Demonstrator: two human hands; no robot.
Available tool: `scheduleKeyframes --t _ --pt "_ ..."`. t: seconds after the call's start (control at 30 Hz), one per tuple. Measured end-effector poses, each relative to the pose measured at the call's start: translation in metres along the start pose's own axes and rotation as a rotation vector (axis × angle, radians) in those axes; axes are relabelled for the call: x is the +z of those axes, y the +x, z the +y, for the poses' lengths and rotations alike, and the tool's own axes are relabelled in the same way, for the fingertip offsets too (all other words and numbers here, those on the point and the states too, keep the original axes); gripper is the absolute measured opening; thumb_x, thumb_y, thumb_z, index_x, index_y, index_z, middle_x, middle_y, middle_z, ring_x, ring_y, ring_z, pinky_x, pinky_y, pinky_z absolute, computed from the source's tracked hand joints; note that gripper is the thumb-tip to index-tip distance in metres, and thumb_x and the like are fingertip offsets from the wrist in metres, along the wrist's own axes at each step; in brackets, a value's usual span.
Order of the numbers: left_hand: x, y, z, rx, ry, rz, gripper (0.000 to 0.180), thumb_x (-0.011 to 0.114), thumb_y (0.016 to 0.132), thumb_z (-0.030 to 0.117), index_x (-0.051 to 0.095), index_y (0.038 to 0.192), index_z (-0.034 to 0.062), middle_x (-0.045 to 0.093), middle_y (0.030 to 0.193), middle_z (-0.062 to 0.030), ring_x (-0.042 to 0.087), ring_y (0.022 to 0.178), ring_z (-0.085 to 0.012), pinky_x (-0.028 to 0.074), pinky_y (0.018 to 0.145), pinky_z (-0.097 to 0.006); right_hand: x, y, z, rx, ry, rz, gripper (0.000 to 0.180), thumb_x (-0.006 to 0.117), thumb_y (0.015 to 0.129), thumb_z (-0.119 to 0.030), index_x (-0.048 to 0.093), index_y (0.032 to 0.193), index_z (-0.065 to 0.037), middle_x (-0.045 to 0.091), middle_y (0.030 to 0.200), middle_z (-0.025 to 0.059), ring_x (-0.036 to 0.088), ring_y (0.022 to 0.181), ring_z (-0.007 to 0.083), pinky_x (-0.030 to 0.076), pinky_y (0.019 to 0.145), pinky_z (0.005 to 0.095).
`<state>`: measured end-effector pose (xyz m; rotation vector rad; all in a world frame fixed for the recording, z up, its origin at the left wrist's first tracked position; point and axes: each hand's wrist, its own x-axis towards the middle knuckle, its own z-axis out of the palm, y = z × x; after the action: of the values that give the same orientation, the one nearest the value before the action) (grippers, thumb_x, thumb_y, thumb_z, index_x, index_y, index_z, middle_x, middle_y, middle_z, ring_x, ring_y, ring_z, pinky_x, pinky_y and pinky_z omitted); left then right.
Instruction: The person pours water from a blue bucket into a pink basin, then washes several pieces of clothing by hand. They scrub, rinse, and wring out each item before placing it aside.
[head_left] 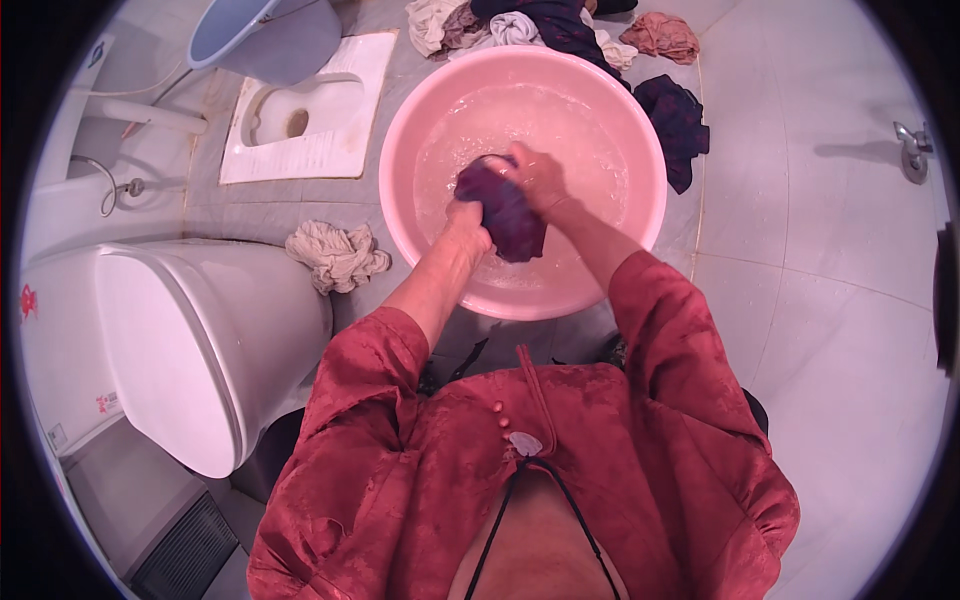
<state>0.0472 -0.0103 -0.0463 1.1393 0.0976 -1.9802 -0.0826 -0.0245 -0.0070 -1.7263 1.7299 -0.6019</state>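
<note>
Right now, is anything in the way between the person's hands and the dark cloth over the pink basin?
Nothing visible is. The left hand grips the dark cloth at its left side, and the right hand touches its upper right, over the pink basin.

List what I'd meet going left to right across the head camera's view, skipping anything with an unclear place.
Lidded toilet, beige cloth, pink basin with the purple cloth held over it in the left hand and right hand, dark cloth on the floor, wall tap.
</note>
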Motion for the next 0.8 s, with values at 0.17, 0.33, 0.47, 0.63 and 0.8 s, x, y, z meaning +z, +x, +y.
scheduleKeyframes --t 0.17,0.33,0.47,0.63,0.8 --pt "0.039 -0.049 0.036 0.259 0.548 0.229 0.043 0.069 0.079 0.038 0.060 0.105 0.0056 0.062 0.108 -0.0135 0.057 0.106 -0.0312 0.044 0.091 -0.052 -0.006 0.015 0.124 0.212 0.021 0.120 0.053 0.061 0.079 -0.056 0.060 0.086 -0.003 0.065 0.081 0.0202 0.064 0.084 0.0362 0.049 0.074 0.0443" --pt "0.042 -0.052 0.044 0.172 0.829 0.142 0.087 0.071 0.076 0.048 0.028 0.140 0.0065 0.032 0.142 -0.0226 0.030 0.128 -0.0460 0.029 0.098 -0.064 0.008 0.001 0.104 0.108 0.155 0.154 0.052 0.074 0.070 -0.041 0.059 0.098 0.001 0.065 0.092 0.0204 0.062 0.092 0.0367 0.049 0.081 0.0424" --pt "0.056 -0.069 0.031 0.075 0.773 0.033 0.103 0.069 0.075 0.054 0.011 0.145 0.0060 0.021 0.146 -0.0268 0.026 0.131 -0.0473 0.022 0.102 -0.066 0.020 -0.026 0.082 -0.056 -0.215 -0.060 0.045 0.074 0.070 -0.024 0.062 0.108 -0.003 0.064 0.102 0.0197 0.062 0.098 0.0350 0.049 0.081 0.0416" --pt "0.044 -0.055 0.000 -0.391 0.315 -0.036 0.119 0.066 0.069 0.070 0.006 0.145 0.0003 0.004 0.147 -0.0348 0.007 0.136 -0.0533 0.016 0.103 -0.069 -0.011 0.000 0.061 0.455 0.067 -0.302 0.047 0.073 0.064 -0.011 0.063 0.110 -0.011 0.058 0.116 0.0189 0.055 0.110 0.0331 0.045 0.091 0.0392" --pt "0.023 -0.036 -0.004 -0.457 -0.087 -0.271 0.107 0.044 0.069 0.085 0.026 0.145 0.0112 0.019 0.147 -0.0303 0.020 0.135 -0.0495 0.025 0.100 -0.069 -0.049 -0.017 -0.013 -0.190 0.204 0.034 0.050 0.076 0.062 -0.009 0.061 0.110 -0.006 0.059 0.109 0.0124 0.058 0.103 0.0268 0.045 0.091 0.0347"
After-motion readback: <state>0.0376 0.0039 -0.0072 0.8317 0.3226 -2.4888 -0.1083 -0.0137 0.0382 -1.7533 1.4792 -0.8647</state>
